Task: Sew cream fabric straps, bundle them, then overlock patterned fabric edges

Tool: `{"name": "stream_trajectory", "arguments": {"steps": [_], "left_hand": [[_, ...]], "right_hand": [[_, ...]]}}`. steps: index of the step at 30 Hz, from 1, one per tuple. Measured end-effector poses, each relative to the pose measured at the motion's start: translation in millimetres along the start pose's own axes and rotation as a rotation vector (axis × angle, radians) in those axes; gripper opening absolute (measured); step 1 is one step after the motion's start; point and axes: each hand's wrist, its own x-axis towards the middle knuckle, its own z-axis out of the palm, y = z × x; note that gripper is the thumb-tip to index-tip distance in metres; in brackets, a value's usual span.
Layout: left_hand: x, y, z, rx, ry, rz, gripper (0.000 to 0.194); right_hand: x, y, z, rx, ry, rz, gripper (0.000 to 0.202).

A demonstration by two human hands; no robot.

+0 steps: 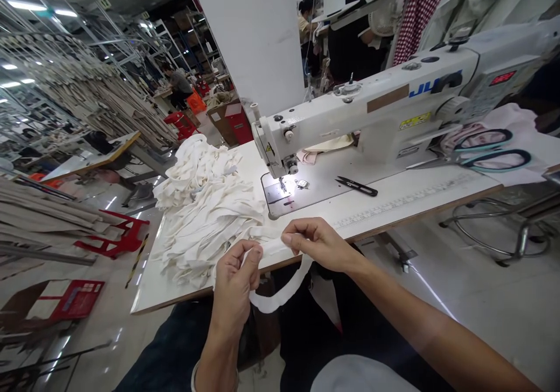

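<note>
A white fabric strip (pixel 280 300) is stretched between my two hands at the table's front edge, its lower part hanging in a loop. My left hand (pixel 237 275) pinches it on the left, thumb against the fingers. On the right, my right hand (pixel 315 243) grips the strip between thumb and fingers. Behind my hands, a large pile of white fabric strips (pixel 210 217) covers the left of the table. The sewing machine (pixel 324 126) stands beyond, its needle area (pixel 283 186) lit and no fabric visible under it.
Black thread snips (pixel 356 186) lie on the white table (pixel 149 287), right of the needle. Large scissors (pixel 490 153) rest on pale cloth at the right. A ruler scale (pixel 394 203) runs along the front edge. People sit at other stations behind.
</note>
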Motion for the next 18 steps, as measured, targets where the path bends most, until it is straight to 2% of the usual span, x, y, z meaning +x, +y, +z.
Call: {"name": "stream_trajectory", "arguments": {"steps": [7,14,16,18], "left_hand": [[5.1,-7.8,-6.2,-0.031,0.021,-0.013,0.040],[7.2,-15.1,-13.8,-0.023,0.016,-0.029,0.036],[8.8,-17.5,-17.4,0.061,0.029,0.037,0.031],[10.8,-19.6,-23.6,0.294,0.062,0.257,0.022]], "right_hand": [[6.2,15.6,7.5,0.030,0.020,0.015,0.029],[9.7,20.2,15.3,0.028,0.021,-0.001,0.030],[10.2,20.9,16.3,-0.019,0.027,-0.044,0.028],[10.2,21.7,16.1,-0.134,0.056,-0.161,0.022]]}}
